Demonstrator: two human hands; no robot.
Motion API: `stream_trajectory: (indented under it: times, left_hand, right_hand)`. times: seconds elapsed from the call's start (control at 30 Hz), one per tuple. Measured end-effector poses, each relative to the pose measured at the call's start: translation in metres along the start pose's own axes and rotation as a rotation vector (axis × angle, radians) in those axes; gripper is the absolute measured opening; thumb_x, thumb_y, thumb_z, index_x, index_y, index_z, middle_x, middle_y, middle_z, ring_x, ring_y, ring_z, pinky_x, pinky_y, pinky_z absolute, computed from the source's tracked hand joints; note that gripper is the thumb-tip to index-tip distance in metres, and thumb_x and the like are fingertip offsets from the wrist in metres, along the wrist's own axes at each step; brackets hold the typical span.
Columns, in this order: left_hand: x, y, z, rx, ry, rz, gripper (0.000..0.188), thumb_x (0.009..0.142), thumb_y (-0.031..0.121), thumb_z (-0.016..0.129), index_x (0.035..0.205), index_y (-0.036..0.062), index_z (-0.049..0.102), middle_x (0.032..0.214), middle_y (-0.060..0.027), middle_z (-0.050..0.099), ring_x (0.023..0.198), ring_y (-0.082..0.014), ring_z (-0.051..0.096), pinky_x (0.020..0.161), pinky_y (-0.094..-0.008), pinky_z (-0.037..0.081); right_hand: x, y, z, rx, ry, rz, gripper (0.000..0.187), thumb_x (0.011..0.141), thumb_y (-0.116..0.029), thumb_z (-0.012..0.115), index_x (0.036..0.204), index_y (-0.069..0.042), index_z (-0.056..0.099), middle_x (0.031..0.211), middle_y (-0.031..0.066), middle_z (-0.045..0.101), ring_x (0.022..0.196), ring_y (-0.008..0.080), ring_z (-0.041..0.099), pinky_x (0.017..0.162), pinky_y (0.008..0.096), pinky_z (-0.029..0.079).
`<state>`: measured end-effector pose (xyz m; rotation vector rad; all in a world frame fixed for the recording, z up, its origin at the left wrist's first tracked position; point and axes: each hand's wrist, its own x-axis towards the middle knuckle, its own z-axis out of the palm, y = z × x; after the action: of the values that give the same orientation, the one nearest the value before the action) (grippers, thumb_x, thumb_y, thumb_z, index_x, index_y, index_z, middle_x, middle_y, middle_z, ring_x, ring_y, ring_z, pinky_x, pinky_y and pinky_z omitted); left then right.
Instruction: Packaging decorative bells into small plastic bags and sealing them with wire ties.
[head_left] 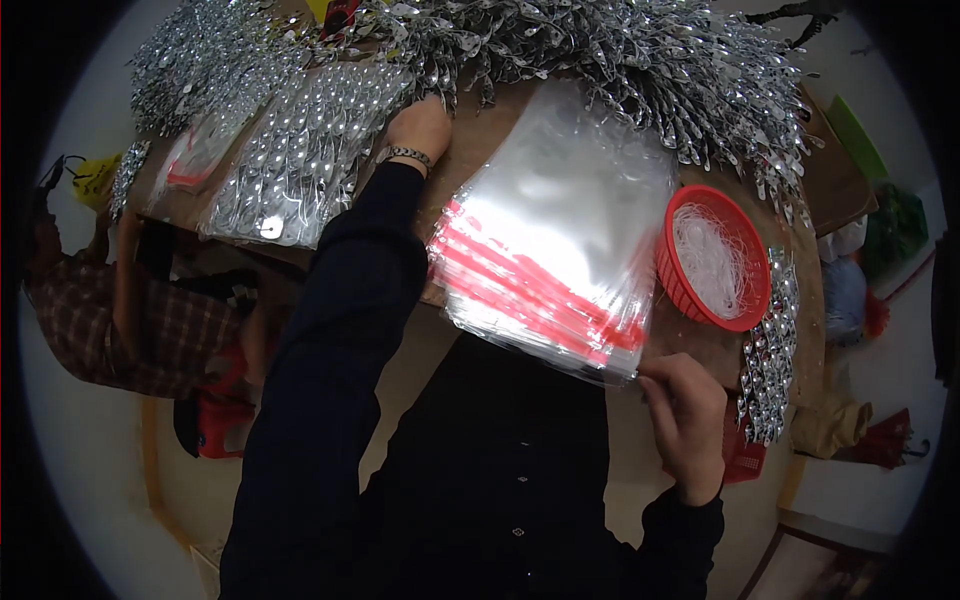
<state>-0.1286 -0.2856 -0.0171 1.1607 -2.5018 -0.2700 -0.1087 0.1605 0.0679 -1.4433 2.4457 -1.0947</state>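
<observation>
A stack of clear plastic bags (575, 170) with red bands lies on the table in front of me. My right hand (690, 410) pinches the near right corner of the stack, thumb and finger together. My left hand (420, 130) reaches past the stack's left side, fingers curled at the end of a silver twisted strand (437, 84); its fingertips are partly hidden. Rows of flat silver strands (300, 150) lie just left of that hand. Beyond both hands, a large heap of shiny silver twisted strands (640, 60) covers the table's far side.
A red plastic basket (672, 265) holding clear thin plastic threads (712, 255) stands right of the bags. More silver strands (770, 360) hang over the table's right edge. At the left sits another person in a plaid shirt (130, 330). A cardboard box (835, 170) stands at the far right.
</observation>
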Motion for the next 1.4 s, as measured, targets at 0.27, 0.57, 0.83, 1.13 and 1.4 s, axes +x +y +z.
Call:
stream_trajectory:
  times: [0.27, 0.57, 0.83, 1.13, 1.4]
  left_hand:
    - [-0.013, -0.007, -0.014, 0.072, 0.056, 0.070, 0.027, 0.085, 0.020, 0.048, 0.086, 0.0038, 0.070, 0.090, -0.0245, 0.066, 0.087, -0.0407, 0.065, 0.077, -0.0470, 0.052]
    - [-0.109, 0.011, -0.074, -0.041, 0.349, 0.196, 0.016, 0.085, 0.019, 0.053, 0.087, 0.0048, 0.061, 0.079, -0.0186, 0.065, 0.073, -0.0384, 0.063, 0.065, -0.0480, 0.050]
    - [-0.189, 0.022, -0.114, -0.367, 0.513, 0.426, 0.011, 0.082, 0.003, 0.060, 0.093, 0.0027, 0.057, 0.081, -0.0127, 0.058, 0.070, -0.0325, 0.058, 0.059, -0.0379, 0.047]
    - [-0.237, 0.054, -0.135, -0.481, 0.400, 0.826, 0.030, 0.067, -0.005, 0.067, 0.097, 0.0012, 0.063, 0.079, -0.0108, 0.058, 0.068, -0.0287, 0.059, 0.057, -0.0371, 0.047]
    - [-0.236, 0.063, -0.131, -0.659, 0.328, 0.938, 0.042, 0.070, 0.007, 0.077, 0.109, 0.0004, 0.061, 0.098, -0.0128, 0.060, 0.085, -0.0274, 0.060, 0.071, -0.0360, 0.049]
  right_hand:
    - [0.004, -0.001, 0.014, 0.020, -0.032, -0.073, 0.008, 0.079, 0.002, 0.064, 0.086, 0.001, 0.061, 0.077, 0.0129, 0.060, 0.067, 0.0269, 0.060, 0.060, 0.0327, 0.045]
    - [0.015, -0.010, 0.024, 0.041, -0.061, -0.130, 0.008, 0.079, 0.001, 0.065, 0.086, 0.000, 0.062, 0.077, 0.0131, 0.061, 0.068, 0.0285, 0.060, 0.062, 0.0347, 0.046]
    - [0.043, -0.021, 0.048, 0.059, 0.011, -0.212, 0.018, 0.079, 0.001, 0.066, 0.097, -0.001, 0.061, 0.082, 0.0131, 0.063, 0.067, 0.0257, 0.061, 0.059, 0.0336, 0.047]
    - [0.080, -0.035, 0.079, 0.121, 0.255, -0.473, 0.046, 0.075, -0.003, 0.067, 0.120, -0.005, 0.056, 0.082, 0.0107, 0.060, 0.070, 0.0289, 0.059, 0.058, 0.0368, 0.047]
    - [0.069, -0.026, 0.064, 0.152, 0.297, -0.516, 0.026, 0.073, 0.008, 0.062, 0.098, 0.000, 0.064, 0.083, 0.0123, 0.064, 0.070, 0.0258, 0.063, 0.061, 0.0305, 0.050]
